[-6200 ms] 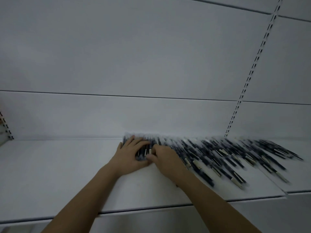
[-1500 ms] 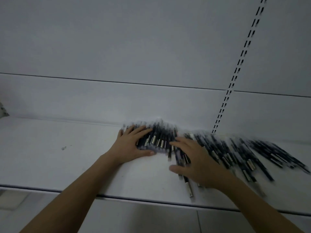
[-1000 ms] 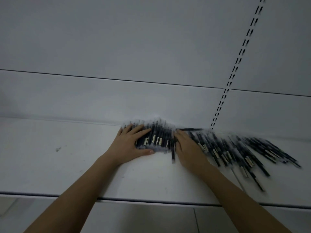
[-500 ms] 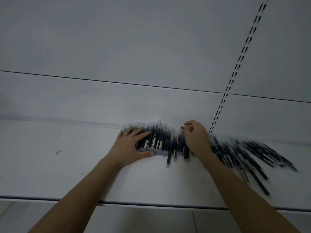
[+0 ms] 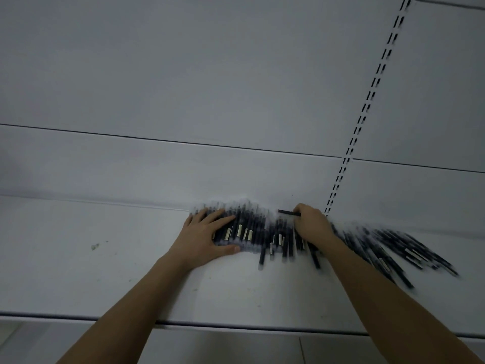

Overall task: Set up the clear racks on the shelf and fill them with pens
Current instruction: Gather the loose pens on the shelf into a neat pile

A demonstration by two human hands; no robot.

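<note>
Left hand (image 5: 203, 239): flat, fingers spread, pressing slim black plastic pens (image 5: 245, 227).
Right hand (image 5: 311, 224): curled, pinching one black pen (image 5: 287, 212).
Shelf (image 5: 105, 271): smooth white metal.

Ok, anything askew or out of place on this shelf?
Yes. The pens to the right fan out slanted rather than in a straight row, a few stick out forward, and the right hand holds one crosswise.
</note>
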